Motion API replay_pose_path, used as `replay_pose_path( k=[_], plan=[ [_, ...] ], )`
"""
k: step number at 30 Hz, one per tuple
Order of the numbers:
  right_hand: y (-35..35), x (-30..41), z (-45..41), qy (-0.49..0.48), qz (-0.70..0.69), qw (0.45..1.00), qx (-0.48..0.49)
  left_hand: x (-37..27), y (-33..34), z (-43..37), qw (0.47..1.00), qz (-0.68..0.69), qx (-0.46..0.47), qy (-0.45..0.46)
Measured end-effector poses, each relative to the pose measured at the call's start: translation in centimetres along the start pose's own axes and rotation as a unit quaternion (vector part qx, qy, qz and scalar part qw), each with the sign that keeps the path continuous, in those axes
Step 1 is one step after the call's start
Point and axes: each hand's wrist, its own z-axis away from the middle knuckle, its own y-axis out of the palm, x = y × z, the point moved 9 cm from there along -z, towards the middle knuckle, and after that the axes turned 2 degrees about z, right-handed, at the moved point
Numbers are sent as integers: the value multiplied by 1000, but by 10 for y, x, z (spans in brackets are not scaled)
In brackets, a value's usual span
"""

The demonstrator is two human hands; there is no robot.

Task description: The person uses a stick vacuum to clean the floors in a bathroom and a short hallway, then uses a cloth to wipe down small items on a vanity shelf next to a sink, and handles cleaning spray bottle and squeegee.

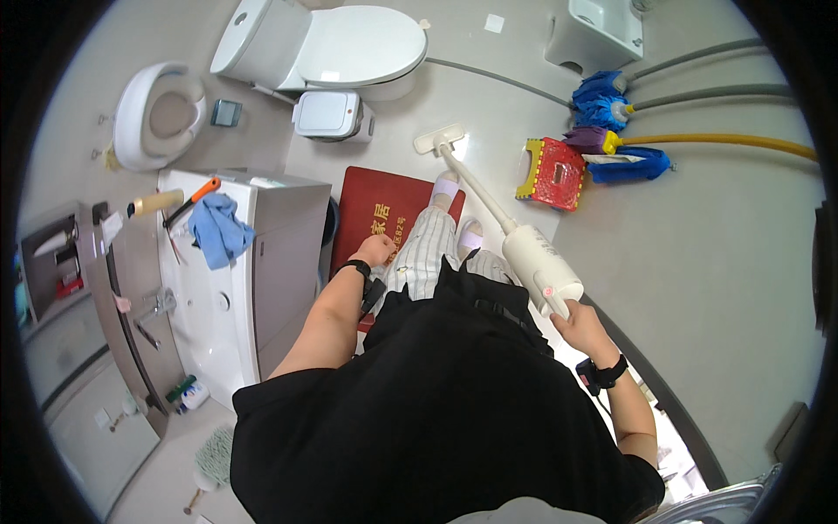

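Note:
My right hand (581, 327) grips the handle of a white stick vacuum cleaner (537, 262), whose tube runs forward past my feet. Its floor head (439, 139) rests on the light floor tiles, beyond the red doormat (366, 190). The mat bears yellow writing, and one slippered foot is on it. My left hand (377, 250) hangs above the mat with its fingers curled in. It holds nothing that I can see, and nothing shows between the fingers.
A lidded trash bin (327, 116) stands beside the toilet (363, 44). A red and yellow step stool (560, 173) and several mops (599, 105) are at the right wall. On the left, a washbasin counter (245, 295) bears a blue cloth (220, 229). A hose (504, 78) crosses the floor.

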Motion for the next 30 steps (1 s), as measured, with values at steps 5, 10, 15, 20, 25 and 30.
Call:
replay_pose_path(
  k=[5, 10, 15, 20, 25, 30],
  plan=[
    [1, 6, 0, -56, 103, 993, 25, 19, 2, 33, 997, -66, -27, 12],
    [-3, 27, -19, -75, 152, 984, 62, 20, -11, 69, 997, -42, -43, -56],
    [-19, 65, -49, -103, 175, 975, 95, 71, -1, 54, 996, 8, -71, -47],
    [-28, 115, -74, -136, 228, 956, 124, 86, -11, 58, 987, 67, -141, -44],
    [-25, 155, -97, -156, 284, 933, 156, 100, -23, 62, 984, 113, -125, -51],
    [-11, 187, -118, -217, 311, 911, 161, 109, -32, 69, 973, 135, -186, 17]
  ],
)
